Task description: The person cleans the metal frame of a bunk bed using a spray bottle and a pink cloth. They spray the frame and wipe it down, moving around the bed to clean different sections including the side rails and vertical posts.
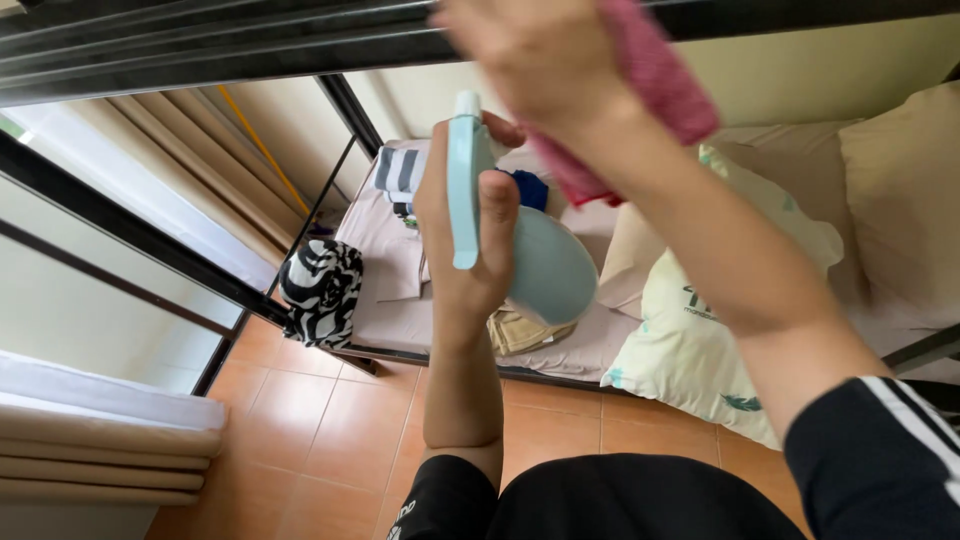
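Observation:
My left hand (462, 235) grips a pale blue spray bottle (545, 265) by its neck, with the trigger (464, 180) under my fingers and the nozzle pointing up. My right hand (535, 55) is raised high, blurred, and holds a pink cloth (655, 75) against the dark metal bar (230, 45) of the upper bunk frame. Both arms wear black sleeves; the right one has white stripes.
Below lies a bed (400, 300) with a beige sheet, a striped folded cloth (398, 170), a black-and-white patterned bag (322, 290) at its corner, and pillows (700, 320) on the right. The floor has orange tiles (300, 420). A rolled mattress (90, 440) sits at the left.

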